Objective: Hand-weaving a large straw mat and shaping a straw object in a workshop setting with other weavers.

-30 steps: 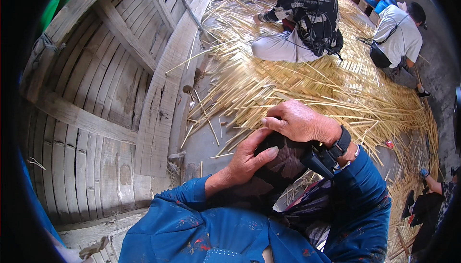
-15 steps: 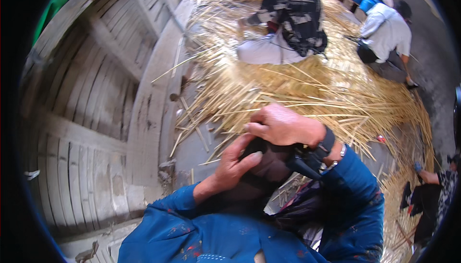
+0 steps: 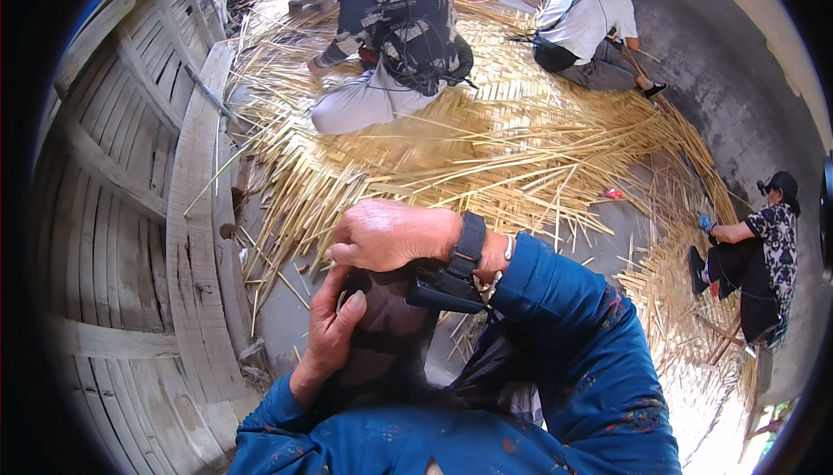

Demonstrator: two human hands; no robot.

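Note:
My right hand (image 3: pixel 395 234) lies across the top of a dark patterned cloth-covered knee (image 3: pixel 390 319), its fingers curled under. Whatever those fingers close on is hidden. My left hand (image 3: pixel 332 323) rests against the knee's left side, thumb up and apart from the forefinger, whose tip meets the right hand's fingers. Its other fingers are out of sight behind the knee. A black device on a strap (image 3: pixel 447 288) sits on my right wrist, beside a pale bracelet (image 3: pixel 506 254). Both my sleeves are blue with small red patterns.
Beyond my knee spreads a woven straw-coloured mat (image 3: pixel 521 67) with loose strips (image 3: pixel 486 171) around it. A person in a black-and-white shirt (image 3: pixel 403 15) sits on it; others crouch at the far right (image 3: pixel 590 15) and right edge (image 3: pixel 759 258). A wooden slatted frame (image 3: pixel 104 241) stands left.
The view has swung to the right, so hands, mat and people lie further left in it. The person at the right edge shows more fully. My hands keep nearly the same pose at the knee.

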